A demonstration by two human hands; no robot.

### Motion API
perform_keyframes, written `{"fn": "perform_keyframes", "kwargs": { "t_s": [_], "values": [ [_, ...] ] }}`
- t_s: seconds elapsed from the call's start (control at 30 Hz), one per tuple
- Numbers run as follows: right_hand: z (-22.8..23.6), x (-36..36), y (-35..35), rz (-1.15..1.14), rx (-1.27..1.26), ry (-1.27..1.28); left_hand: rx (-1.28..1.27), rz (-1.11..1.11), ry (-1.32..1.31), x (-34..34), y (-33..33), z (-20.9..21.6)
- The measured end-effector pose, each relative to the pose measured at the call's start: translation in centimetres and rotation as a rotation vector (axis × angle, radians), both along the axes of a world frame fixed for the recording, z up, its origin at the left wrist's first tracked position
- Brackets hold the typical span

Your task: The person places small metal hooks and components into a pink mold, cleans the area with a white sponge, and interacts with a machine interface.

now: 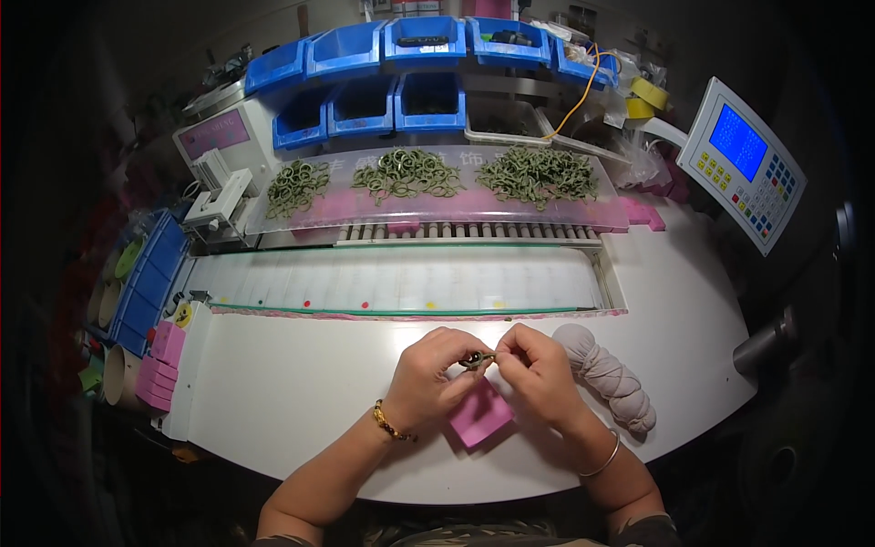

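In front of me, my left hand [436,372] pinches a small green loop [473,359] with a dark, shiny middle. My right hand [536,369] meets it from the other side, thumb and forefinger closed on the loop's thin end. Fingers cover part of the piece, so its exact kind does not show. Below both hands a pink block [480,415] lies on the white table [301,383]. A twisted roll of pale grey cloth [609,381] rests just right of my right hand.
Three heaps of green loops [538,173] lie on a clear tray [342,211] beyond a white conveyor belt [401,278]. Blue bins [424,36] stand behind. A keypad panel with a blue screen [743,159] is at right; pink blocks [157,378] are stacked at left.
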State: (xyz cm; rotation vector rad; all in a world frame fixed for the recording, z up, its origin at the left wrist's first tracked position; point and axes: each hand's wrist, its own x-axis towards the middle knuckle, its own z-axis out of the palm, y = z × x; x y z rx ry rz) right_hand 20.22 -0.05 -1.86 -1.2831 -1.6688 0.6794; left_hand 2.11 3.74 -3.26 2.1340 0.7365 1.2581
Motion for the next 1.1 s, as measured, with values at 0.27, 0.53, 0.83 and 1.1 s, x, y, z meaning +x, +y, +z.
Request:
{"fn": "perform_keyframes", "kwargs": {
  "t_s": [0.27, 0.53, 0.83, 1.1],
  "values": [
    [0.2, 2.2, 0.6, 0.281, -0.727, 0.805, -0.659, -0.049, -0.234, 0.0, -0.3, -0.3],
    [1.1, 0.4, 0.3, 0.014, -0.004, 0.112, -1.008, -0.242, -0.436, -0.6, -0.3, 1.2],
    [0.5, 0.3, 0.3, 0.094, -0.048, 0.164, -1.060, -0.292, -0.339, -0.3, -0.5, 1.4],
    [0.5, -0.6, 0.2, -0.100, 0.389, -0.184, -0.974, -0.226, -0.328, -0.2, -0.5, 0.8]
  ]
}}
